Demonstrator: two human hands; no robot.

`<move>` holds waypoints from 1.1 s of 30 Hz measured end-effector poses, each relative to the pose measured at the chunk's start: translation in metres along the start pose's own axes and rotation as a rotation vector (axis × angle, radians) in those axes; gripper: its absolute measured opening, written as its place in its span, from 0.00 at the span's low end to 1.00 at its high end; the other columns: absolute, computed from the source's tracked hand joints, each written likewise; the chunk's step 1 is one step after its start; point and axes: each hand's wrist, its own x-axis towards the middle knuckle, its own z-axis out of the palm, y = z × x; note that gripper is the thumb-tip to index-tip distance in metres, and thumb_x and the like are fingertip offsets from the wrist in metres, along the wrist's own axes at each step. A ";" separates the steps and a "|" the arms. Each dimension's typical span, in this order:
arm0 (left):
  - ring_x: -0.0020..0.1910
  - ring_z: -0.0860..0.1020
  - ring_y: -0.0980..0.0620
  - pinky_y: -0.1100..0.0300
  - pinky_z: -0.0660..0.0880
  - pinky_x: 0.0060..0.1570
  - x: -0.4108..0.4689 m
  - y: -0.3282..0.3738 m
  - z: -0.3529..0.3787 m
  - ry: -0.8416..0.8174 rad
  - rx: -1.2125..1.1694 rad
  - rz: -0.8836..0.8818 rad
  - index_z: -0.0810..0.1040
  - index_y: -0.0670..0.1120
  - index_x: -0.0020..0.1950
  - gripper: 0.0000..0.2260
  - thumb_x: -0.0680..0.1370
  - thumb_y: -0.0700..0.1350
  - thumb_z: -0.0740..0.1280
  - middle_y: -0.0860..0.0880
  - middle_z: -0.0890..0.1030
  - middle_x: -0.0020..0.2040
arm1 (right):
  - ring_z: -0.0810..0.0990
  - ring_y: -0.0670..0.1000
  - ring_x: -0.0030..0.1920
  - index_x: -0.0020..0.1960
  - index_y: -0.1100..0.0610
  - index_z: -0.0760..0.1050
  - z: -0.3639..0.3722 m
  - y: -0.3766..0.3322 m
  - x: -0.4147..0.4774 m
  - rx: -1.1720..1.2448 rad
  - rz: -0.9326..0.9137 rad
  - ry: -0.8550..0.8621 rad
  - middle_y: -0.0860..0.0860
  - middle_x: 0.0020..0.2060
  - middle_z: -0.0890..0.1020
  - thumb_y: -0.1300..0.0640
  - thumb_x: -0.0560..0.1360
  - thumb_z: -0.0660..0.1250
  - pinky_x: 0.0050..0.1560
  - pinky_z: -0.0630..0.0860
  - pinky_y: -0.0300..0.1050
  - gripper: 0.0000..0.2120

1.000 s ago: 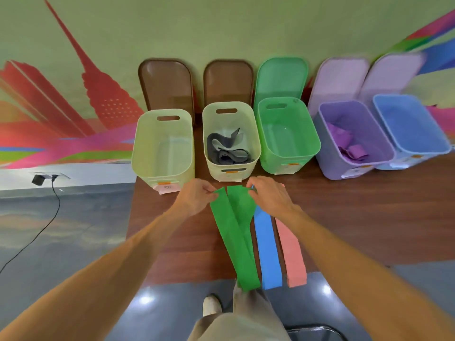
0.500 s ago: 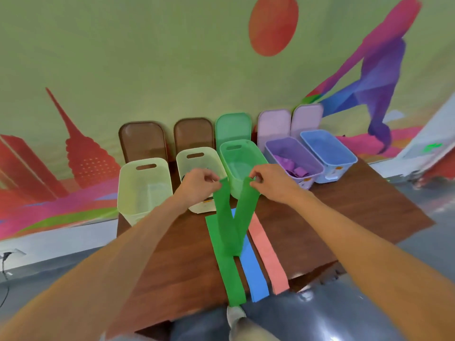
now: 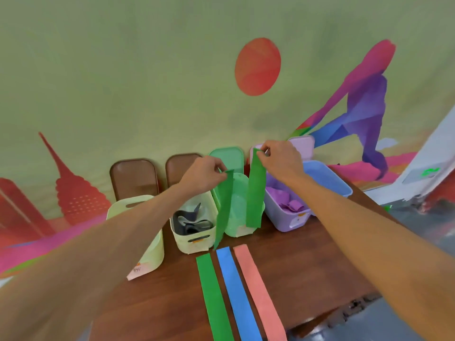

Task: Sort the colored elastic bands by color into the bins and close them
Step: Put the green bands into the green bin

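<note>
The table (image 3: 295,262) carries a row of open bins along its far edge; the green bin (image 3: 236,217) stands at twelve o'clock from the person, the cream bin (image 3: 192,242) with grey bands in it at eleven, the purple bin (image 3: 285,217) at one. On the wood at six o'clock lie a flat green band (image 3: 214,296), a blue band (image 3: 236,291) and a pink band (image 3: 258,291), side by side and not touching. Two green strips hang in the air over and in front of the green bin; the left strip (image 3: 224,207) hangs from the left hand (image 3: 204,173), the right strip (image 3: 256,193) from the right hand (image 3: 280,158). Each hand pinches its strip's top end between thumb and curled fingertips. Both strips drape limp and the left one twists; I judge them thin, light, soft and stretchy. A pinch at one end should be enough; lowering them bottom end first should let them fold into the bin rather than catch on its rim.
</note>
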 end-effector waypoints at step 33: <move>0.32 0.79 0.49 0.58 0.77 0.39 0.122 -0.068 0.146 -0.087 -0.127 -0.527 0.79 0.44 0.52 0.09 0.76 0.48 0.69 0.47 0.82 0.39 | 0.82 0.54 0.50 0.49 0.56 0.82 0.177 0.118 0.090 0.328 0.045 -0.580 0.53 0.46 0.85 0.55 0.74 0.68 0.54 0.78 0.52 0.08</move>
